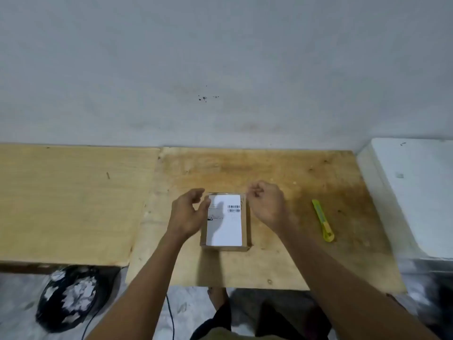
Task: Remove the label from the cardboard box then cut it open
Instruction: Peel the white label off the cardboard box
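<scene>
Two hands at a small cardboard box (pixel 245 231) lying flat mid-tabletop (pixel 282 261), white label (pixel 225 229) still covering its top. Left hand (pixel 187 212) at the box's left edge, fingers loosely curved, thumb touching the label's corner. Right hand (pixel 266 204) curled at the far right corner, fingertips pinched together; whether gripping anything, cannot tell. Yellow utility knife (pixel 323 220) lying untouched, well to the right.

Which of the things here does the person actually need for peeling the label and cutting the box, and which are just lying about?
For the job:
cardboard box
white label on its top
yellow cutter, lying right of the box

Just lying about:
black bag of paper scraps on the floor
white block at the right
</scene>
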